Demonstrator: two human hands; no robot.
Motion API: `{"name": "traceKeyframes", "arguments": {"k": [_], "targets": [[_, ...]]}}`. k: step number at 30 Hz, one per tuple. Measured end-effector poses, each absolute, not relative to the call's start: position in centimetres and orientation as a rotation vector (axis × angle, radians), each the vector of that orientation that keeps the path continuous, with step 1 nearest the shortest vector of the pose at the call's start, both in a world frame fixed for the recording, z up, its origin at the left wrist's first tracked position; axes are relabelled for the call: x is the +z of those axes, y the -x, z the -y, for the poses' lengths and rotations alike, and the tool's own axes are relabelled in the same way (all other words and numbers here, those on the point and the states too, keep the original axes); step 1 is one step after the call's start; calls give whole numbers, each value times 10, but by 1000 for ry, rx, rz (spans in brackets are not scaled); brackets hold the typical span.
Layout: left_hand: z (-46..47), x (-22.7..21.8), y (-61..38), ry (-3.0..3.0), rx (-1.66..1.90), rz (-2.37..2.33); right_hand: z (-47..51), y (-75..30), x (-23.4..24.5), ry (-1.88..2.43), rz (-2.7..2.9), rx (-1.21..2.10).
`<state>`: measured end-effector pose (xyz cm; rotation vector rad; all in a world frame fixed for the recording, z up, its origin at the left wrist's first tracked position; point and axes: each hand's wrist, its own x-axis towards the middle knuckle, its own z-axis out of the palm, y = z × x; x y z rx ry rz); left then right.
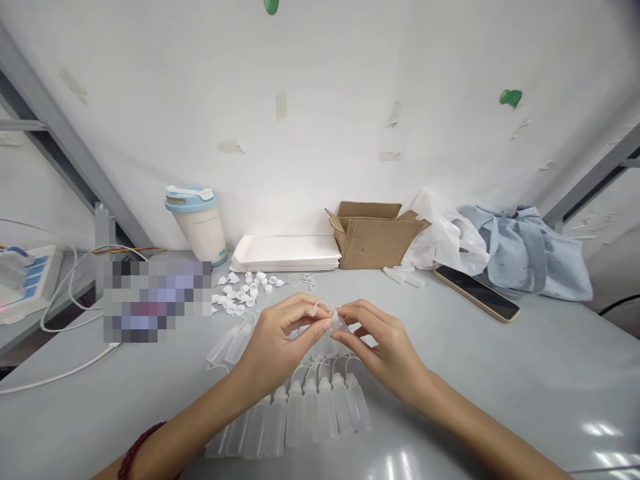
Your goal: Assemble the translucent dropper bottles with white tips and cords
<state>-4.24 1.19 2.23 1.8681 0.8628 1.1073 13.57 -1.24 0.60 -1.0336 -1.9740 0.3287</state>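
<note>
My left hand (280, 340) and my right hand (383, 343) meet above the grey table (500, 380), fingers pinched together on a small clear plastic dropper bottle (339, 323). The left fingertips hold a small white cap piece at the bottle's tip. Below my hands lies a row of several clear dropper bottles (310, 413) side by side. Two more bottles (227, 345) lie to the left of my left hand. A scatter of small white caps (245, 290) sits farther back on the table.
At the back stand a lidded cup (200, 223), a stack of white sheets (287, 253) and an open cardboard box (373, 237). A phone (475, 292), a plastic bag (445, 237) and blue cloth (525, 250) lie right. Cables (70, 300) run on the left.
</note>
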Motion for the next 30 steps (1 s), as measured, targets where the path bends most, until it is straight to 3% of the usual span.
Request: {"name": "traceKeyframes", "arguments": {"k": [17, 26, 30], "targets": [[-10, 20, 39, -1672, 829, -1006, 14, -134, -2, 876, 2052, 193], [-10, 27, 46, -2191, 1104, -930, 13, -138, 20, 1129, 1455, 1226], [-7, 23, 45, -2407, 1093, -794, 10, -142, 26, 1055, 1352, 1446]]}}
